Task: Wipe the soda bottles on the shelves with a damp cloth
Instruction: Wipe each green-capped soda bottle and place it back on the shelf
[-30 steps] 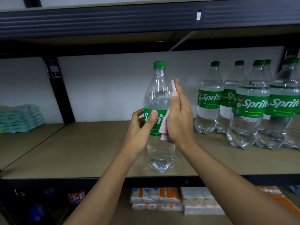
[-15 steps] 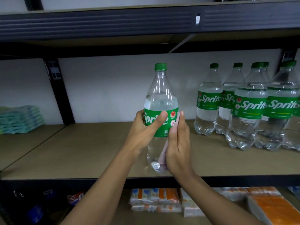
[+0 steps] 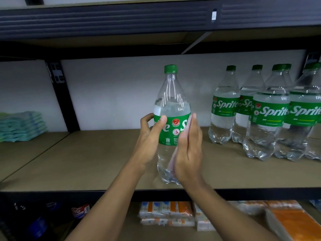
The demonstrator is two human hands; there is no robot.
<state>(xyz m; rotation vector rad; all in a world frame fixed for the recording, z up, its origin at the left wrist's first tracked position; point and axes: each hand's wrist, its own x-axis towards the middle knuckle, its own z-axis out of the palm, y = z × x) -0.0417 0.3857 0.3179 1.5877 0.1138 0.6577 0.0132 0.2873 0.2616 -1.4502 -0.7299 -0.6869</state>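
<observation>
Our left hand curls round the label of the soda bottle, upright at the front of the shelf. Our right hand, fingers straight, presses a pink cloth against its right side. Further right stand other bottles.

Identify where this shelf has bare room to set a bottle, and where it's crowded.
Bare shelf board runs from the black upright to the held bottle, and between that bottle and the standing Sprite bottles. The right end is crowded with those bottles; the left bay holds stacked teal cloths.
</observation>
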